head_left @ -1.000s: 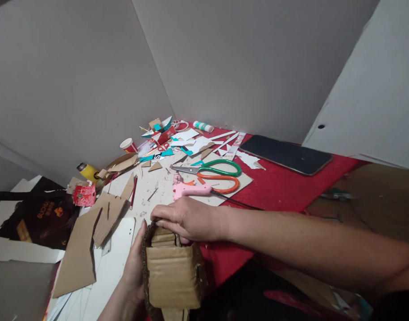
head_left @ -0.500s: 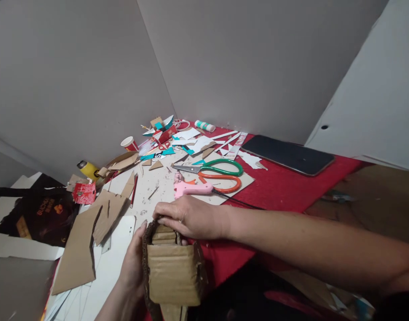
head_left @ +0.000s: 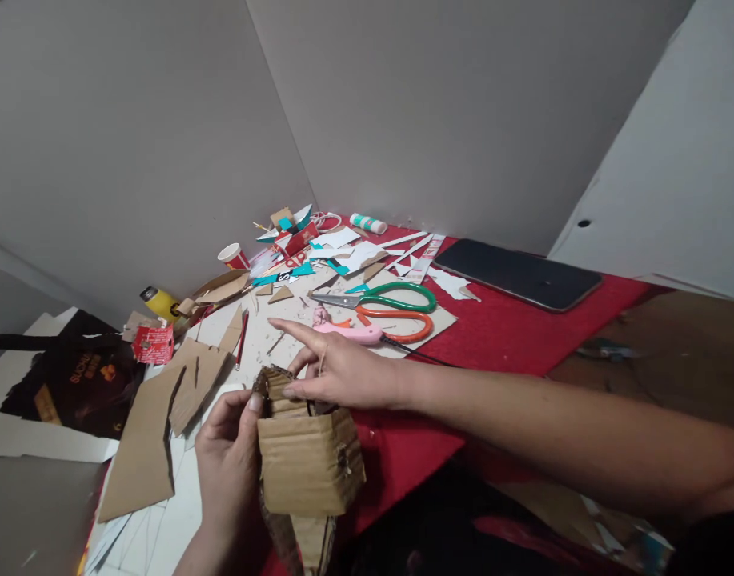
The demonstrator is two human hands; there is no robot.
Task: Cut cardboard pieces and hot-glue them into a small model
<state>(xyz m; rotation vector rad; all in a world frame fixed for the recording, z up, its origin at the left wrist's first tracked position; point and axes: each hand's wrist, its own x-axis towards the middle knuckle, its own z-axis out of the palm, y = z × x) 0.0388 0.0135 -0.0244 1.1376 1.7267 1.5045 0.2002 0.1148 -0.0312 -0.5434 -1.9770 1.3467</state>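
Observation:
A folded brown cardboard piece (head_left: 310,464), box-like with an open top and a narrow strip below, is held over the table's near edge. My left hand (head_left: 228,452) pinches its left rim, thumb in front and fingers behind. At the top right rim is my right hand (head_left: 342,368), index finger stretched out over the table and thumb near the opening. Its other fingers are bent and partly hidden by the cardboard, so their contact is unclear. Just beyond lie a pink glue gun (head_left: 367,332) and scissors (head_left: 396,308) with green and orange handles.
A black phone (head_left: 516,272) lies on the red cloth (head_left: 492,344) at right. Paper scraps (head_left: 360,256), a paper cup (head_left: 233,256) and a glue stick (head_left: 367,223) are at the back. Cardboard offcuts (head_left: 142,448), a red pencil (head_left: 242,340) and a yellow bottle (head_left: 159,304) lie left.
The cardboard piece has risen slightly and turned. My left hand has shifted up to its left rim. My right hand's index finger has come off the rim and straightened.

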